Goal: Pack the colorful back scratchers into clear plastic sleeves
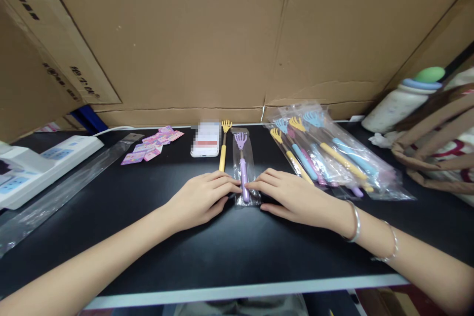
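A purple back scratcher [243, 173] lies in a clear plastic sleeve [251, 155], its claw end pointing away from me. My left hand [207, 197] rests palm down at the sleeve's left side, fingers stretched out and index fingertip at the handle. From the other side my right hand [283, 192] lies over the sleeve's right edge, fingers apart, a fingertip touching the purple handle. Neither hand grips anything. Just beyond my left hand is a yellow back scratcher [223, 150] without a visible sleeve; my fingers hide its lower end.
Several bagged back scratchers [326, 150] are piled at the right. A phone [206, 138], small pink cards [148, 147], a long empty plastic sleeve [85, 173] and a white power strip [55, 168] lie leftward. A bottle [396, 103] and a brown-strapped bag [418, 158] stand far right. Cardboard [192, 34] walls the back.
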Demonstrator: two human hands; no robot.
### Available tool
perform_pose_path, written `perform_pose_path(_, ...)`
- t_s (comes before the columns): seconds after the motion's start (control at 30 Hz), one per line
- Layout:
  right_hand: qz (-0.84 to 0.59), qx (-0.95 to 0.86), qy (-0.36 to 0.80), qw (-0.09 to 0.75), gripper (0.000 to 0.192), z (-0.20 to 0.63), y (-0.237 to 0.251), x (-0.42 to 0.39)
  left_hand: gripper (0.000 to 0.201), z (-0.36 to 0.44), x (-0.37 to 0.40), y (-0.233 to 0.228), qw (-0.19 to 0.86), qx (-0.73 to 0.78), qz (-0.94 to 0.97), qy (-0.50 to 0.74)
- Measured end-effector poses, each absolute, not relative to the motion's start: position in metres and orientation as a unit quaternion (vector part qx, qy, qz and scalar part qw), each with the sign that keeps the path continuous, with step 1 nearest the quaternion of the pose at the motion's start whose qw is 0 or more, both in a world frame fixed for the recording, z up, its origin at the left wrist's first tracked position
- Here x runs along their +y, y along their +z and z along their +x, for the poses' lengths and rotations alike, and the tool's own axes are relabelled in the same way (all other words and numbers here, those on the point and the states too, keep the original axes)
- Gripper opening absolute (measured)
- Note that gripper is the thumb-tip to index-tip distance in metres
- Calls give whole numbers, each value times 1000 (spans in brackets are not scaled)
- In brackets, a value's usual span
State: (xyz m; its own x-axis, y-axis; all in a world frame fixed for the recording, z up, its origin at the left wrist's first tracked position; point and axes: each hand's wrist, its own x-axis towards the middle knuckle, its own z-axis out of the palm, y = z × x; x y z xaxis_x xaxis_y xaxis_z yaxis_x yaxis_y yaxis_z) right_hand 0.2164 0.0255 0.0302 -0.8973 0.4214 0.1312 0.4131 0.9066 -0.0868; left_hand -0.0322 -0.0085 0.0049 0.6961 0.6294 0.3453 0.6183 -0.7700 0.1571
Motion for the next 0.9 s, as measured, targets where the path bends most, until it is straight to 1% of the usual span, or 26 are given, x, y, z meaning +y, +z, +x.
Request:
perform_pose_path(0.47,-226,-973,21,42,39,218,32,24,29,-32,-9,7,13,329,926,184)
perform_pose_path(0.63,-211,-976,-6,47,39,218,30,26,30,-32,-9,6,4,327,926,189)
perform_pose_path(0.8,-209,-975,-19,68,28,218,32,27,26,-32,-9,3,-37,312,926,210)
perform_pose_path(0.9,-227,-970,-32,81,30,219,35,27,26,-33,-9,2,-46,309,928,202)
